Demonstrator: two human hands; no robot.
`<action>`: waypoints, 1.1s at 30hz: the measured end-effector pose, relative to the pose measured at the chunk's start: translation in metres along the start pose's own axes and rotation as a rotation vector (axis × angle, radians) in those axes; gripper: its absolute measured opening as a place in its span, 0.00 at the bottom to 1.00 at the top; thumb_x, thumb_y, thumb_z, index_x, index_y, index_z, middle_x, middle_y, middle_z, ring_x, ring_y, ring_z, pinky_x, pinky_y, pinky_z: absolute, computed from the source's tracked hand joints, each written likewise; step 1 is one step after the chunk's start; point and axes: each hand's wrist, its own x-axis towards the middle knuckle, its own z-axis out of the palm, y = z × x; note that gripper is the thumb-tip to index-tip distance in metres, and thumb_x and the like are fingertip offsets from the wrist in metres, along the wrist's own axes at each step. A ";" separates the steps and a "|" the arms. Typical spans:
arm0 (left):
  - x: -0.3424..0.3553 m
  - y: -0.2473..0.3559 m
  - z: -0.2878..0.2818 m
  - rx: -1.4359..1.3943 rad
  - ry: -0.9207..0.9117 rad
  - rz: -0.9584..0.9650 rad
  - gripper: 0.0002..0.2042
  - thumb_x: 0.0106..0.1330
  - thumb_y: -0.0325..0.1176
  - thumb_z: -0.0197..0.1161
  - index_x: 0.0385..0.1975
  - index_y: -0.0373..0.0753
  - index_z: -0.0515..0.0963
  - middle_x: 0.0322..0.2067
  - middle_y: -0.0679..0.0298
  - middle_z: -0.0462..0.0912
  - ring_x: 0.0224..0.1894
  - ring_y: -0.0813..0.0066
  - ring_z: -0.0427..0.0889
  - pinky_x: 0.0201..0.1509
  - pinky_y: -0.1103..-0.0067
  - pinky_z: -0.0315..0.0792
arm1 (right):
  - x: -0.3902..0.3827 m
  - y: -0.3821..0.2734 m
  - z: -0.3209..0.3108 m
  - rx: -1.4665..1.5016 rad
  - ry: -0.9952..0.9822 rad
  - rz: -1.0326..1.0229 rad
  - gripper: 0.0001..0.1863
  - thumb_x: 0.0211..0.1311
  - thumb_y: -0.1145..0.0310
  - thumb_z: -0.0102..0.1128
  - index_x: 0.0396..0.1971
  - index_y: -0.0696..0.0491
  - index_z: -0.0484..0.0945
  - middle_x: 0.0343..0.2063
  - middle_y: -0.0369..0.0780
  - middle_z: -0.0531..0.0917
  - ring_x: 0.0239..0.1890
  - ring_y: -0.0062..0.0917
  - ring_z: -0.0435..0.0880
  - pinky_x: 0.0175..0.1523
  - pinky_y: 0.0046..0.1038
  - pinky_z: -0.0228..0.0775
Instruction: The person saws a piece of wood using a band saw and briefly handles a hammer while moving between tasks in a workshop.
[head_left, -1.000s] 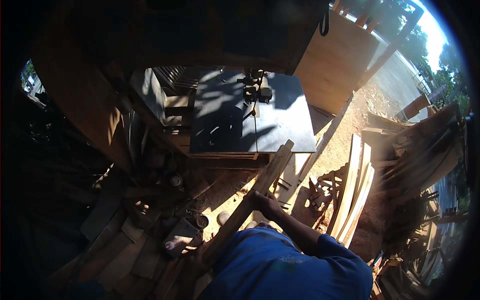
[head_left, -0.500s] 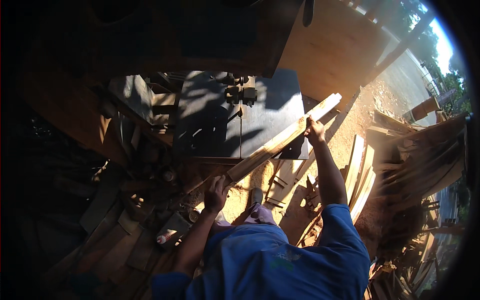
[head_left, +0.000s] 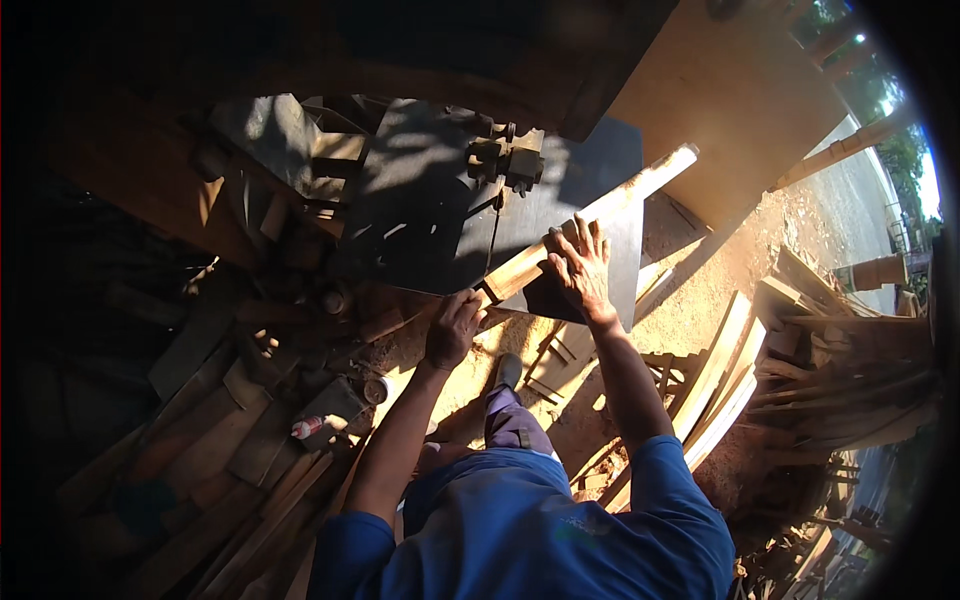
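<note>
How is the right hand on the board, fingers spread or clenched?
Spread: the right hand lies over the board with gaps showing between its fingers.

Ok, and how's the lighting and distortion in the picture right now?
Head view: hard sunlight on the board, dappled shade across the table; head view: far left nearly black; head view: fisheye bends edges near the rim.

The left arm (head_left: 395, 445) slants forward and inward; its hand, the left hand (head_left: 456, 328), shows its back, fingers (head_left: 468, 299) curled into a grip. The right arm (head_left: 632, 382) reaches farther forward, wrist bent slightly leftward, the right hand (head_left: 584, 268) back upward, its fingers spread and mostly extended.
</note>
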 end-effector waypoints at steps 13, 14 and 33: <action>0.074 -0.021 0.013 -0.003 -0.042 0.163 0.14 0.55 0.27 0.72 0.42 0.36 0.80 0.40 0.58 0.82 0.43 0.56 0.82 0.49 0.66 0.76 | 0.071 0.039 0.039 -0.024 0.188 -0.041 0.18 0.69 0.56 0.50 0.54 0.44 0.79 0.68 0.40 0.68 0.68 0.58 0.61 0.73 0.62 0.46; 0.079 -0.024 0.013 -0.001 -0.043 0.177 0.14 0.55 0.26 0.73 0.42 0.38 0.80 0.40 0.58 0.83 0.42 0.55 0.83 0.49 0.66 0.77 | 0.078 0.044 0.043 0.029 0.142 -0.032 0.21 0.69 0.52 0.47 0.57 0.41 0.78 0.71 0.38 0.64 0.70 0.64 0.54 0.73 0.64 0.43; 0.118 -0.052 0.031 0.070 0.037 0.093 0.13 0.57 0.32 0.74 0.36 0.38 0.77 0.37 0.57 0.84 0.41 0.55 0.82 0.46 0.65 0.76 | 0.130 0.062 0.061 -0.270 0.104 -0.319 0.12 0.66 0.63 0.52 0.43 0.46 0.82 0.57 0.33 0.79 0.67 0.37 0.68 0.74 0.52 0.50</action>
